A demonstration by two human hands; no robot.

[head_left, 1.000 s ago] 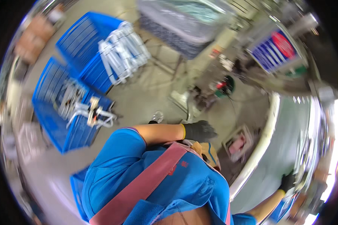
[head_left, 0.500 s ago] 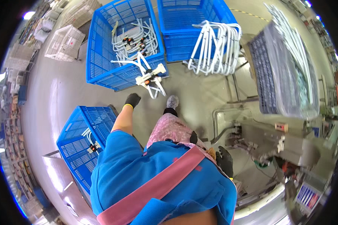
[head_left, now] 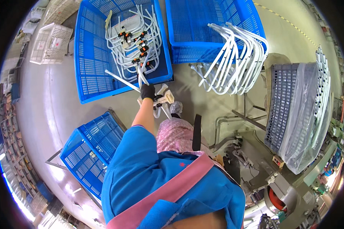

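My left hand (head_left: 147, 91), in a black glove, is closed on a bent white tube assembly with cream plastic fittings (head_left: 165, 98). Its tubes stick out above and below the glove, at the near edge of a large blue crate (head_left: 120, 91). Inside that crate lies a pile of similar white bent tubes (head_left: 153, 57) with black and orange connectors. My right hand (head_left: 231, 162), also dark-gloved, hangs low at my right side by the machine; its fingers are lost in shadow.
Another blue crate (head_left: 179, 53) stands right of the first, with bent white tubes (head_left: 233, 65) hanging in front. A smaller blue crate (head_left: 103, 133) sits at left. At right are a dark crate (head_left: 281, 103) with plastic wrap and straight tubes, and a metal machine (head_left: 283, 191).
My left hand has swung forward and right from beside the small crate and taken hold of the tube assembly. The view has shifted, and my right hand has dropped into shadow.
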